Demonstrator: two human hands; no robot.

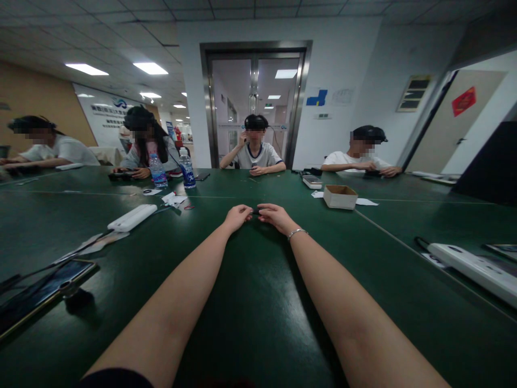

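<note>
The person's two bare forearms stretch forward over a wide dark green table [258, 302], and the hands meet near its middle. The left hand [238, 215] and the right hand [274, 214] rest on the tabletop with their fingertips drawn together on a small dark object [256, 212] pinched between them; the object is too small and too hidden by the fingers to tell what it is. A thin silver bracelet [297, 232] circles the right wrist.

Far and right of the hands stands a small open cardboard box [340, 196] on a sheet of white paper [365, 202]. At the near right edge lies a long white power strip [472, 267] with a black cable. To the left of the hands lies a white oblong case [132, 217], and past it a scatter of small white paper scraps [173, 199]. At the near left a black smartphone [40, 293] lies flat, with a small round black object [76, 299] just beside it. Two clear plastic water bottles with blue labels [187, 168] stand upright at the far left.

Four other people sit along the far side of the table, each with hands on the tabletop or near the head: one at the far left edge [52, 151], one behind the bottles [147, 145], one in front of a steel-framed glass double door [255, 102], and one in a white shirt [355, 159] to the right.
</note>
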